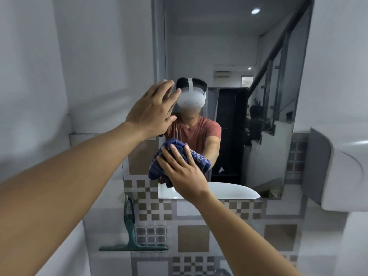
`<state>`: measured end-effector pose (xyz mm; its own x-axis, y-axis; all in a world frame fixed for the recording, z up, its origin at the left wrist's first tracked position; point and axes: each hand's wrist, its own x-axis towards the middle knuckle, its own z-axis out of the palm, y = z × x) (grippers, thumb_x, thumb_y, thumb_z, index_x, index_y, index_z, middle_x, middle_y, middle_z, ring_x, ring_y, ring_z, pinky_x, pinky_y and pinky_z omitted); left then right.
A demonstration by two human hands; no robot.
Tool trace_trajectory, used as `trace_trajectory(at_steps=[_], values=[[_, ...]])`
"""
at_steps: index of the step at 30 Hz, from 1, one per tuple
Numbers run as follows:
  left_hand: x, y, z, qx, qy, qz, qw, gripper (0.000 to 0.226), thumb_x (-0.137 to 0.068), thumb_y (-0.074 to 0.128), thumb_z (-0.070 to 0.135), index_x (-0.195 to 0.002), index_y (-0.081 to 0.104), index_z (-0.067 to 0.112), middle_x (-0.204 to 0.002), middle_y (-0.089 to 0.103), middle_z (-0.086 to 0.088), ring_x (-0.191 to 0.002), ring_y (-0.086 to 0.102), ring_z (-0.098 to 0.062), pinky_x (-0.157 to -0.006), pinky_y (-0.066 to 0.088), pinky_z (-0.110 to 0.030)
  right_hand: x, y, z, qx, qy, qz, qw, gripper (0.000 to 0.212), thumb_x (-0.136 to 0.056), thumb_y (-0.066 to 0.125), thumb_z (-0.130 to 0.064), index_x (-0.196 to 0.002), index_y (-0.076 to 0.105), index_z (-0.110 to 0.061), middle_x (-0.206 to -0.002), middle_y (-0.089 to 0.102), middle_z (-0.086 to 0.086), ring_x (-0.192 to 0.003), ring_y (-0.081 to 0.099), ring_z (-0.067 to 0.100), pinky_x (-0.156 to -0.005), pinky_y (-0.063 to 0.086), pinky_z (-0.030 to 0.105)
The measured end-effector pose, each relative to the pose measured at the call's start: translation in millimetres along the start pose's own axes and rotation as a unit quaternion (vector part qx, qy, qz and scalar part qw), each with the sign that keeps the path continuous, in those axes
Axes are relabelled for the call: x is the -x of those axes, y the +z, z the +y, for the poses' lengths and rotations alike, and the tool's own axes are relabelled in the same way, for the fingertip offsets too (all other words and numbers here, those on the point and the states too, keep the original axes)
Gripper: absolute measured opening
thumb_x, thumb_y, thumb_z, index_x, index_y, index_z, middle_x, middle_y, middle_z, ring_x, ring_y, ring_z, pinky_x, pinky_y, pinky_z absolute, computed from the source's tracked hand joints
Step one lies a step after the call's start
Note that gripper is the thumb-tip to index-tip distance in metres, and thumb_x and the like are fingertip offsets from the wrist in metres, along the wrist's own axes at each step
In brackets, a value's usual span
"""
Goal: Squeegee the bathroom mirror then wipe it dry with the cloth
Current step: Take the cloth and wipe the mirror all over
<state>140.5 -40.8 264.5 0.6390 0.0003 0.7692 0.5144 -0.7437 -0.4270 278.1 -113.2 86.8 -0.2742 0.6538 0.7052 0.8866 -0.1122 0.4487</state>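
The tall bathroom mirror (229, 56) hangs straight ahead and reflects a person in a red shirt. My right hand (181, 168) presses a bunched dark blue checked cloth (159, 166) flat against the lower left part of the glass. My left hand (153, 110) rests with spread fingers on the mirror's left edge, higher up, holding nothing. A green squeegee (130, 232) hangs on the tiled wall below and to the left of the mirror, blade down, away from both hands.
A white sink (348, 176) juts out at the right edge. Checkered tiles (193, 238) cover the wall under the mirror. A plain white wall (59, 76) fills the left side.
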Motion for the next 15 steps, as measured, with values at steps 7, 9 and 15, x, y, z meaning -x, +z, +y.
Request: trace_trajectory(at_steps=[7, 9, 15], values=[[0.4, 0.9, 2.0, 0.014, 0.01, 0.002, 1.0, 0.075, -0.089, 0.069, 0.036, -0.151, 0.041, 0.005, -0.153, 0.037, -0.022, -0.145, 0.032, -0.038, -0.114, 0.038, -0.048, 16.6, 7.5, -5.7, 0.012, -0.06, -0.019, 0.998, 0.06, -0.096, 0.046, -0.023, -0.153, 0.033, -0.012, -0.165, 0.027, 0.01, -0.154, 0.014, 0.032, -0.122, 0.012, 0.06], [1.1, 1.4, 3.3, 0.022, 0.004, -0.001, 1.0, 0.075, -0.089, 0.068, 0.036, -0.151, 0.039, 0.005, -0.154, 0.035, -0.022, -0.147, 0.029, -0.038, -0.113, 0.043, -0.05, 24.9, 7.0, -0.6, 0.012, -0.069, -0.027, 0.997, 0.059, -0.098, 0.045, -0.022, -0.154, 0.032, -0.013, -0.165, 0.025, 0.01, -0.154, 0.013, 0.032, -0.123, 0.009, 0.06], [2.7, 1.2, 7.6, 0.015, -0.002, 0.013, 1.0, 0.071, -0.09, 0.066, 0.033, -0.15, 0.041, 0.004, -0.153, 0.035, -0.024, -0.146, 0.03, -0.04, -0.113, 0.042, -0.053, 53.0, -7.0, 34.4, 0.042, -0.03, -0.043, 0.998, 0.074, -0.094, 0.056, -0.035, -0.156, 0.024, -0.014, -0.166, 0.022, 0.011, -0.154, 0.012, 0.032, -0.122, 0.012, 0.06]])
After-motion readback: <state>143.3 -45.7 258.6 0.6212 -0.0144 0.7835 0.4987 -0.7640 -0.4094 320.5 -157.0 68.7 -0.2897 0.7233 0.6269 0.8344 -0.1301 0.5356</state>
